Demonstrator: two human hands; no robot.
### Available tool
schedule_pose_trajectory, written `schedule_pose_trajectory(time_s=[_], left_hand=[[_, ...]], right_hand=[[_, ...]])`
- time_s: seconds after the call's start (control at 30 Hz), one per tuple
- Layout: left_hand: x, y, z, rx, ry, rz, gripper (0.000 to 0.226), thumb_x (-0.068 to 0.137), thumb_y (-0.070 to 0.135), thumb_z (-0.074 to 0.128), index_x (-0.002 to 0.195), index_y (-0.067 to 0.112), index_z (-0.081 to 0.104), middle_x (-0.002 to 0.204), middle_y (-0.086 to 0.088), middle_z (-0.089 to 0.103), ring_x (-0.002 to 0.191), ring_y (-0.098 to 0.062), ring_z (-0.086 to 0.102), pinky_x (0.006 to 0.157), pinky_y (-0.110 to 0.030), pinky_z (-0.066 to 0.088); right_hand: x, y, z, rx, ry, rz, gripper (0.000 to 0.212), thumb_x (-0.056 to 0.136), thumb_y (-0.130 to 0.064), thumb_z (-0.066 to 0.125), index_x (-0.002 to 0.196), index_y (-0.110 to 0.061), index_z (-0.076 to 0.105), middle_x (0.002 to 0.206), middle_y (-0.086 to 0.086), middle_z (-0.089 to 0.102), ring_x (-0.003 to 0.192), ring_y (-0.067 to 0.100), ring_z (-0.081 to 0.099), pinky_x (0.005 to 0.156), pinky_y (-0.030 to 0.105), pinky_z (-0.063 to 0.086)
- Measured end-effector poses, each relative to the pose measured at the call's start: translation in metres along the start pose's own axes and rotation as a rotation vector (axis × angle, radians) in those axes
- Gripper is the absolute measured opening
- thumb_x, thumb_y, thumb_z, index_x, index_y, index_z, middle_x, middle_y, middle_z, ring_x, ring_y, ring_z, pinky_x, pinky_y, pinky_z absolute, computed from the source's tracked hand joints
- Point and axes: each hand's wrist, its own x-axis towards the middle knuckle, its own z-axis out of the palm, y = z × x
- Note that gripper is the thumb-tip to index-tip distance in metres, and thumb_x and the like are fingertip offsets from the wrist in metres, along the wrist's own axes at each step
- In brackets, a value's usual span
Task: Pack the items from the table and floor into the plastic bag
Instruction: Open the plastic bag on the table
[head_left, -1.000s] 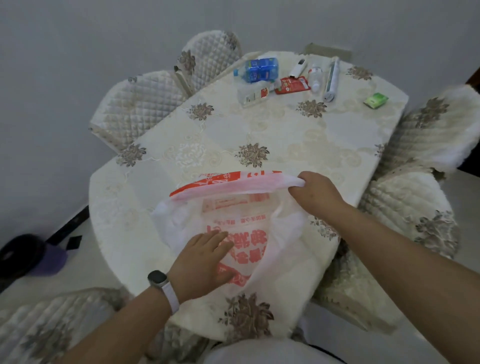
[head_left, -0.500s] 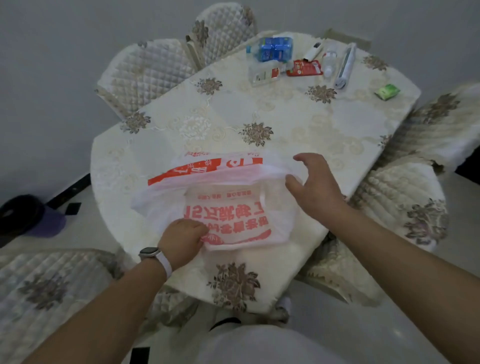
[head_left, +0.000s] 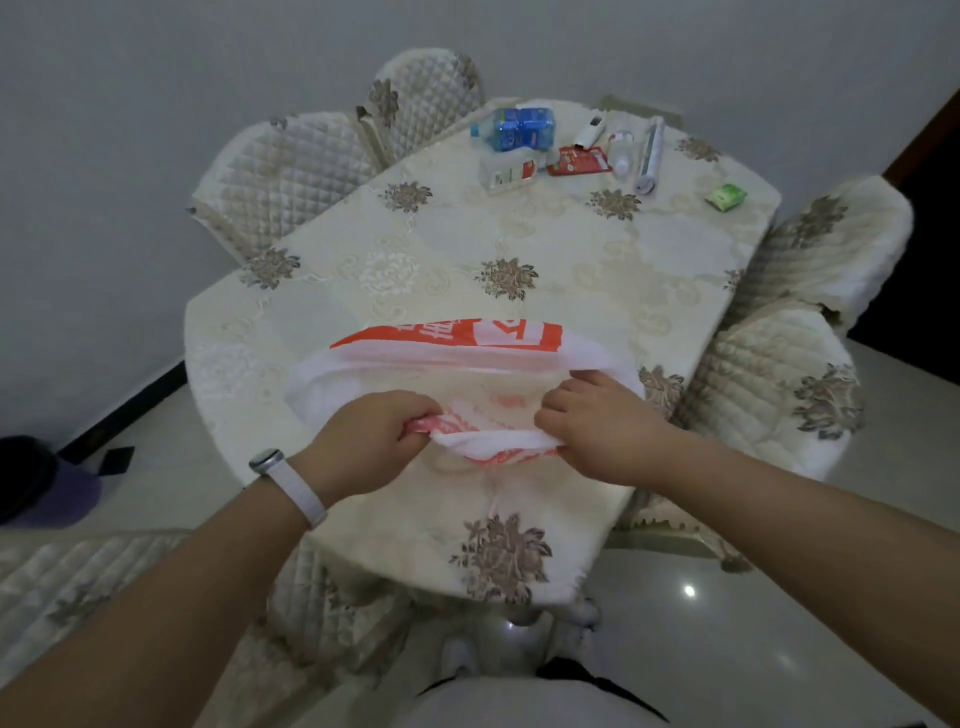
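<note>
White plastic bag (head_left: 452, 358) with red print lies on the near half of the surface (head_left: 519, 234), long axis running 9 to 3 o'clock. Left hand (head_left: 363, 436) and right hand (head_left: 597, 426) are both on the near rim. Fingers are curled tight, each grip pinching a bunched fold of plastic. Left holds the 9 o'clock end, right the 3 o'clock end, with the rim stretched between them. The far rim with the red band lies flat on the cloth at 12 o'clock from the hands. The bag's inside is mostly hidden by folds, and nothing shows in it.

Items sit well apart from the bag at the far end of the surface, 12 to 1 o'clock from the hands:
- blue pack (head_left: 519, 127), with a clear box (head_left: 506, 174) just beside it toward 6
- red packet (head_left: 579, 160)
- small bottle (head_left: 621, 150)
- tube (head_left: 649, 153), long axis roughly 12 to 6
- green packet (head_left: 726, 196), alone near the 2 o'clock edge

The right hand is nearer that cluster, the green packet especially.

Judged: the step in hand is opening the mouth, and packing has not yet started. The next move probably needs one grip holding the rim while the other reaches across toward 12, likely the right.

On the floor at 9 o'clock is a dark and purple thing (head_left: 47, 488), too blurred to name. There is a watch (head_left: 267, 461) on the left wrist.
</note>
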Motion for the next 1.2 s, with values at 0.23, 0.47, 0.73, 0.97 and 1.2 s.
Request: schedule_pose_trajectory(time_s=[0.23,0.47,0.73,0.97,1.2], left_hand=[[-0.006,-0.014,-0.050,0.245,0.003,0.259,0.038,0.081,0.036,0.035,0.089,0.019,0.068,0.080,0.000,0.067,0.074,-0.028,0.063,0.060,-0.040,0.052],[-0.017,-0.039,-0.023,0.350,-0.110,0.311,0.016,0.085,0.029,0.046,0.085,0.025,0.062,0.073,0.005,0.064,0.067,-0.024,0.061,0.057,-0.035,0.048],[-0.022,-0.057,0.018,0.485,-0.315,0.189,0.051,0.086,0.062,0.035,0.111,0.029,0.065,0.105,0.007,0.070,0.097,-0.020,0.064,0.089,-0.038,0.047],[-0.017,-0.056,0.039,0.582,-0.210,0.131,0.014,0.072,0.024,0.078,0.079,0.029,0.067,0.075,0.010,0.067,0.076,-0.018,0.067,0.086,-0.044,0.052],[-0.002,-0.028,0.022,0.423,-0.192,0.162,0.021,0.086,0.025,0.052,0.105,0.024,0.060,0.086,0.006,0.067,0.081,-0.019,0.061,0.094,-0.036,0.043]], right_hand=[[-0.006,0.018,-0.056,0.050,0.167,0.133,0.031,0.078,-0.033,0.043,0.080,-0.008,0.061,0.076,0.009,0.061,0.067,0.033,0.057,0.057,0.039,0.048],[-0.016,0.022,-0.039,0.040,0.055,0.180,0.024,0.077,-0.032,0.047,0.077,-0.014,0.061,0.075,0.004,0.061,0.068,0.029,0.056,0.059,0.039,0.047],[-0.020,0.041,0.010,0.038,-0.145,0.233,0.021,0.071,-0.034,0.054,0.074,-0.015,0.063,0.095,0.007,0.066,0.096,0.031,0.061,0.084,0.040,0.051],[-0.025,0.046,0.031,0.048,-0.339,0.253,0.034,0.073,-0.042,0.056,0.091,-0.017,0.071,0.124,0.010,0.062,0.127,0.034,0.050,0.106,0.048,0.036],[-0.011,0.049,0.003,0.264,-0.165,0.206,0.016,0.086,-0.027,0.047,0.080,-0.015,0.056,0.078,-0.001,0.058,0.075,0.023,0.054,0.062,0.033,0.039]])
